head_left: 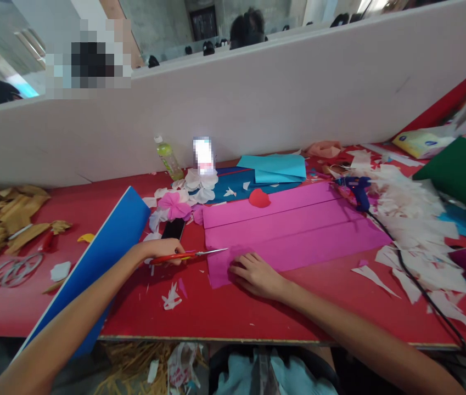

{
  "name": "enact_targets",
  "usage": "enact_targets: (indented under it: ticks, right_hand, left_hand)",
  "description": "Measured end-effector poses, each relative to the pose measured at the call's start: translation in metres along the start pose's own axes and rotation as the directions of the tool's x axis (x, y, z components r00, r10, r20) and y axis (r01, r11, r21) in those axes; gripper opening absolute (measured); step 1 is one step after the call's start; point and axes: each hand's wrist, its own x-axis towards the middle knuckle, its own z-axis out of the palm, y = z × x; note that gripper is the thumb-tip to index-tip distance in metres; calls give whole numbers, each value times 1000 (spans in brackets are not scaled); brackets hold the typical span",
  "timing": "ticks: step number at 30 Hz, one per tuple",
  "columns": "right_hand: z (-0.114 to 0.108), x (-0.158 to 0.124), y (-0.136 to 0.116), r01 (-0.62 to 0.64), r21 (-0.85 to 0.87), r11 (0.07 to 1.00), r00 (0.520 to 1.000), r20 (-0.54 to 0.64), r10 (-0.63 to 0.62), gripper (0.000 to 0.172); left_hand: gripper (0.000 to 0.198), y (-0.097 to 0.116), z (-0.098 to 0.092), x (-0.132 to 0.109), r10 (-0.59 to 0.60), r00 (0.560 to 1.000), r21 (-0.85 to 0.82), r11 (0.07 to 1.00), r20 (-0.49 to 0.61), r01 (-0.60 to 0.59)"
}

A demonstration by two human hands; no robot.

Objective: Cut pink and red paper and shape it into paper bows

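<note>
My left hand (167,251) is closed round the orange handles of a pair of scissors (194,255). The blades point right, their tips over the left part of a creased magenta paper sheet (282,227). My right hand (257,274) lies on that sheet's near left corner with the fingers bent onto it; the thumb is hidden. A red rounded paper piece (259,198) rests near the sheet's far edge. White and pink paper scraps (171,297) lie on the red table below the scissors.
A blue board (105,241) leans across the table's left edge, beside my left arm. Behind stand a green bottle (168,158) and a lit phone (203,156). At right are a blue glue gun (358,192) with a black cord, pale paper scraps (417,219) and a green board (463,170).
</note>
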Motion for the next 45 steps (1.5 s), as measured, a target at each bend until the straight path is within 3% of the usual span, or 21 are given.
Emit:
enact_targets:
  ticks: [6,11,25,38,45]
  right_hand:
    - [1,0,1,-3,-1,1000,1000,12,3,26]
    - [1,0,1,-2,-17,1000,1000,20,2,26]
    - [4,-1,3,5,-17,1000,1000,19,-5,26]
    - [4,-2,4,-2,-10,1000,1000,23,2,26]
    - [5,-2,3,6,-19,1000,1000,15,-6,27]
  left_hand:
    - [32,2,-6,2,29,1000,58,998,-12,-28]
    - [28,4,-8,0,-16,999,88,996,-41,20]
    - [36,14,-11,9,49,997,85,995,56,-53]
    - [30,29,-16,8,30,1000,184,983,-7,-28]
    - [36,21,-15,12,45,995,80,995,95,-52]
